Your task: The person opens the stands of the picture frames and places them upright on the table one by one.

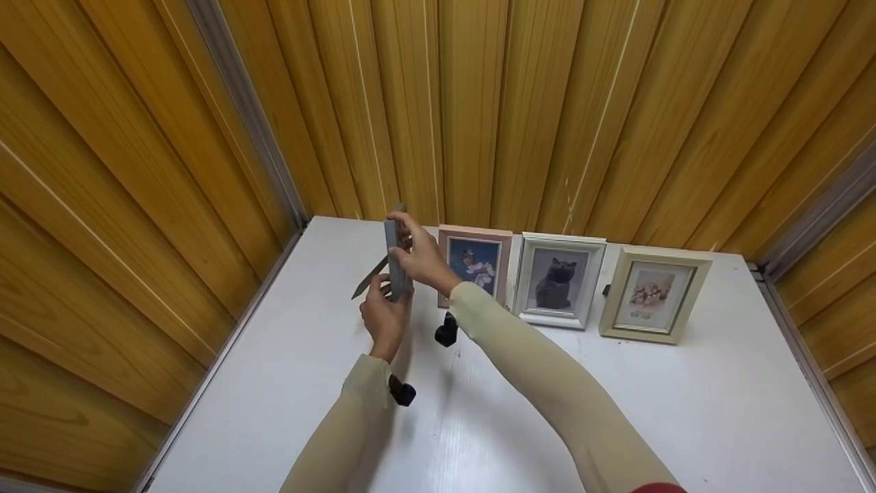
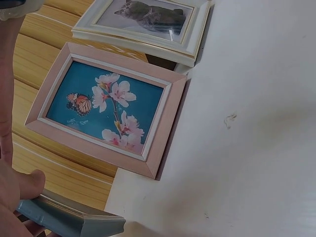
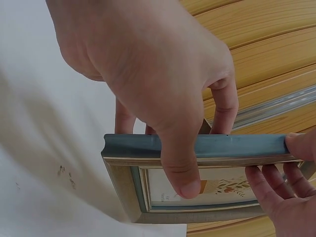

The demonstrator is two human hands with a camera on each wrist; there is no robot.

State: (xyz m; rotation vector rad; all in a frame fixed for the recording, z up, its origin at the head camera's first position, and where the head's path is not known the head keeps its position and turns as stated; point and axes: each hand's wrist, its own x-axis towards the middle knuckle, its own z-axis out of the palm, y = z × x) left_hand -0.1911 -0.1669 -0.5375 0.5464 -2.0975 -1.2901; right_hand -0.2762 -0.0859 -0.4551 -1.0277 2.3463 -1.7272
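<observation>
A blue-grey photo frame (image 1: 392, 257) is held up, nearly edge-on, at the back left of the table, its dark back stand (image 1: 369, 279) swung out to the left. My left hand (image 1: 385, 318) grips the lower part. In the right wrist view the left hand (image 3: 163, 89) lays its thumb across the front, over the picture (image 3: 224, 186), with fingers behind. My right hand (image 1: 426, 259) grips the upper part. Its fingertips show by the rim in the right wrist view, and its thumb (image 2: 30, 183) in the left wrist view.
To the right stand a pink frame (image 1: 448, 267) with flowers and a butterfly, a white frame (image 1: 525, 287) with a grey cat, and a cream frame (image 1: 609, 301). All are on the white table (image 1: 308, 383). Wood-look panels (image 1: 472, 103) rise behind and at both sides.
</observation>
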